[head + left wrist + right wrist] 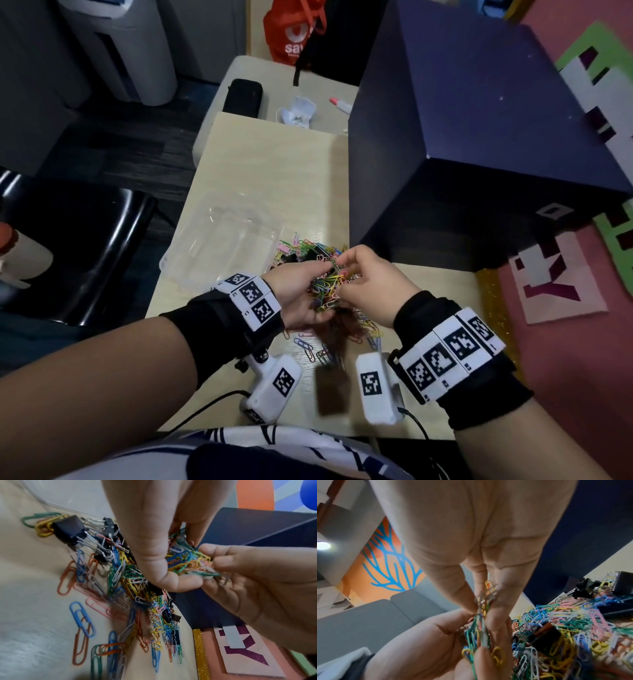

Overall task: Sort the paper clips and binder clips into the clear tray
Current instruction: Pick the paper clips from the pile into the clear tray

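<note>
The left hand (296, 296) cups tangled paper clips (327, 291); the right hand (368, 284) pinches some. The clear tray (226, 240) seems empty; the pile (130, 588) remains on the table (260, 164).

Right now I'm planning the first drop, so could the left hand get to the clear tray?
Probably yes: the clear tray lies just beyond the left hand with bare table between, though it holds a bunch of paper clips.
</note>
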`<state>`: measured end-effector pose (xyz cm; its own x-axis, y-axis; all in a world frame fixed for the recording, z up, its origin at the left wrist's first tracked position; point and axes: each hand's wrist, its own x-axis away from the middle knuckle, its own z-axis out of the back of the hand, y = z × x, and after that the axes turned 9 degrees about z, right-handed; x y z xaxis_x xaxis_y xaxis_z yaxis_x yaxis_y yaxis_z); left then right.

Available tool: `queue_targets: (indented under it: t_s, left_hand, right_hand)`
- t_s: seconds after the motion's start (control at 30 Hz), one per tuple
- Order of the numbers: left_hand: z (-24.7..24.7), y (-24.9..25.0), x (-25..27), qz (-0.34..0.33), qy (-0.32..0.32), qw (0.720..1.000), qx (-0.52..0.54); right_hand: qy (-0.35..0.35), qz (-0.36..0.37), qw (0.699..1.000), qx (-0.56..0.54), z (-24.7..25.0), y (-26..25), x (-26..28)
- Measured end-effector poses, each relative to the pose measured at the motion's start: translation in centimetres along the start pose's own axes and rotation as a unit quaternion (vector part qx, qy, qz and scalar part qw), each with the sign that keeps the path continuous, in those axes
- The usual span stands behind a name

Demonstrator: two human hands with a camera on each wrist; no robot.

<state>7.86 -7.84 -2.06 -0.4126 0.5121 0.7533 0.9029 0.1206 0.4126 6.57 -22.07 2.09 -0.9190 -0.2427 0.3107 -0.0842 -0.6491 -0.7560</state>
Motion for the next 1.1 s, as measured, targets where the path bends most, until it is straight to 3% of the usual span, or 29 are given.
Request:
queue_targets:
  t_s: [0.1,0.3,0.43,0.57,0.9,1.1]
  left_hand:
    - [0.3,-0.1,-0.1,-0.029,0.006,0.998,-0.054]
    - [1.8,0.3,0.0,-0.069,0.029,0.99,-0.116]
    - [2.2,0.2,-0.3,-0.074,0.061,0.981,-0.169]
    - [2.3,0.0,-0.5,-0.062,0.081,0.973,-0.205]
    - [3.4,0.1,1.1,-0.03,0.081,0.963,-0.254]
    - [5.6,1.5,2.7,-0.069,0.149,0.953,-0.255]
  right_hand:
    - [0.009,-0.027,0.999,-0.026,0.5,0.2,-0.2]
    - [-0.009,-0.06,0.994,0.092,0.9,1.4,-0.5]
    - [0.024,-0.007,1.0,0.014,-0.1,0.8,-0.6]
    - [-0.005,0.008,1.0,0.01,-0.8,0.3,-0.4]
    - [-0.016,0.001,1.0,-0.006,-0.9,0.2,-0.4]
    - [0.033,-0.004,0.999,-0.008,-0.7,0.7,-1.0]
